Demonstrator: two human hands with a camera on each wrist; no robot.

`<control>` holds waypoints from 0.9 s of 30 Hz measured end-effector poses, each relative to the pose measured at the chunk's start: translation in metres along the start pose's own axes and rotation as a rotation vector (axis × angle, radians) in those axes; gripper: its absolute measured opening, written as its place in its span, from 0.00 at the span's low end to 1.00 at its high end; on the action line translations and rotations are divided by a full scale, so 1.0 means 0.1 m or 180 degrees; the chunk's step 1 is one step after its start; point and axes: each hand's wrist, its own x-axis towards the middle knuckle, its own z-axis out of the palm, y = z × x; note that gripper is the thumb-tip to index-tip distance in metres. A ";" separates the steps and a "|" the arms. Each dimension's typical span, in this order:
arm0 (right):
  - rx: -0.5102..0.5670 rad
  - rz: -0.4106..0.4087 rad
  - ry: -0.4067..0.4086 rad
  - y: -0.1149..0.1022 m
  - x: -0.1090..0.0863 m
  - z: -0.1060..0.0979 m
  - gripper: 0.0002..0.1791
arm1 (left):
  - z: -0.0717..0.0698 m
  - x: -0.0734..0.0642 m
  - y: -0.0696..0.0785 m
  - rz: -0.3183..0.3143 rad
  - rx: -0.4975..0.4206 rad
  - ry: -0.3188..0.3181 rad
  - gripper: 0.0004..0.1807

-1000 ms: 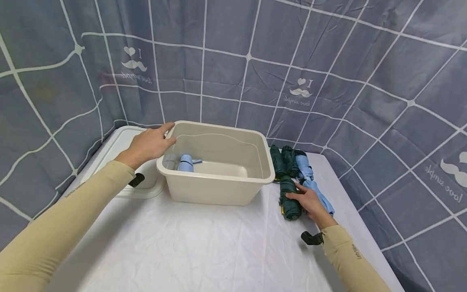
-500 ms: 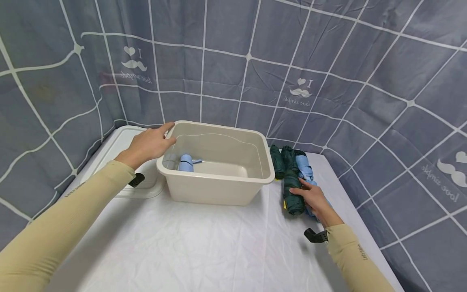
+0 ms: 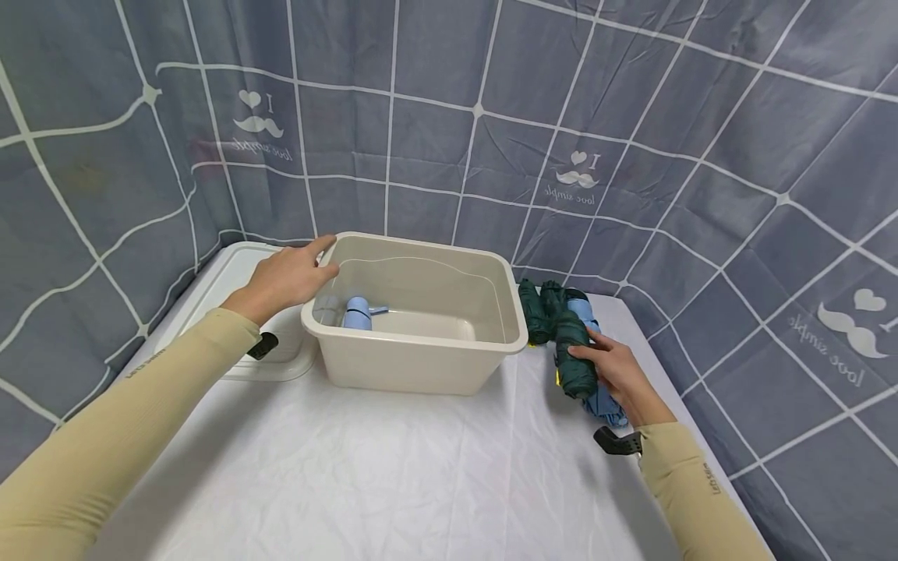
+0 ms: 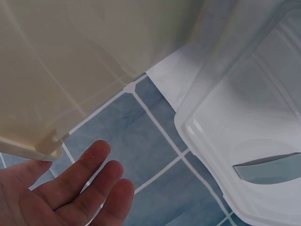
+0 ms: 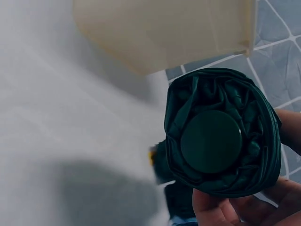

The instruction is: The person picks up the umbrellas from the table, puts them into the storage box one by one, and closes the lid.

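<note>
My right hand (image 3: 620, 372) grips a dark green folded umbrella (image 3: 578, 360) at the right of the table. In the right wrist view, its round end cap (image 5: 211, 141) faces the camera, with fingers around its side and underneath. My left hand (image 3: 289, 274) rests at the left rim of a beige plastic bin (image 3: 407, 365). In the left wrist view, one finger touches the rim while the others extend loosely outside. A light blue folded umbrella (image 3: 357, 314) lies inside the bin at the left, partly hidden by the front wall.
Beside the bin lie two more green folded umbrellas, one at the left (image 3: 533, 312) and one behind (image 3: 552, 296). Blue folded umbrellas (image 3: 581, 305) lie to their right, partly covered. A white lid (image 3: 210, 312) lies left of the bin. Grey checked curtains (image 3: 435, 140) surround the white-covered table.
My right hand has moved rightward and slightly away from me, carrying the green umbrella up over the blue one. The left hand and the bin have stayed in place.
</note>
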 end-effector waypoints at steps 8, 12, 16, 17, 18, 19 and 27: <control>0.0211 -0.0200 -0.0098 -0.28 -0.10 -0.11 0.49 | -0.02 0.00 0.02 0.0017 -0.0008 -0.0008 0.36; 0.0213 -0.0287 -0.0142 -0.45 -0.14 -0.18 0.48 | -0.03 -0.01 0.03 0.0011 -0.0001 -0.0004 0.36; 0.0065 -0.0343 -0.0117 -0.60 -0.19 -0.23 0.49 | -0.03 -0.01 0.02 0.0032 0.0009 0.0018 0.36; 0.0044 -0.0359 -0.0114 -0.63 -0.20 -0.24 0.49 | -0.02 -0.01 0.02 0.0040 0.0012 0.0025 0.36; 0.0035 -0.0378 -0.0122 -0.66 -0.21 -0.25 0.49 | -0.02 0.00 0.02 0.0044 0.0014 0.0024 0.36; 0.0040 -0.0395 -0.0127 -0.69 -0.21 -0.26 0.49 | -0.02 0.00 0.02 0.0049 0.0014 0.0026 0.36; 0.0056 -0.0442 -0.0143 -0.99 -0.26 -0.25 0.48 | -0.03 0.01 0.01 0.0048 0.0028 0.0029 0.36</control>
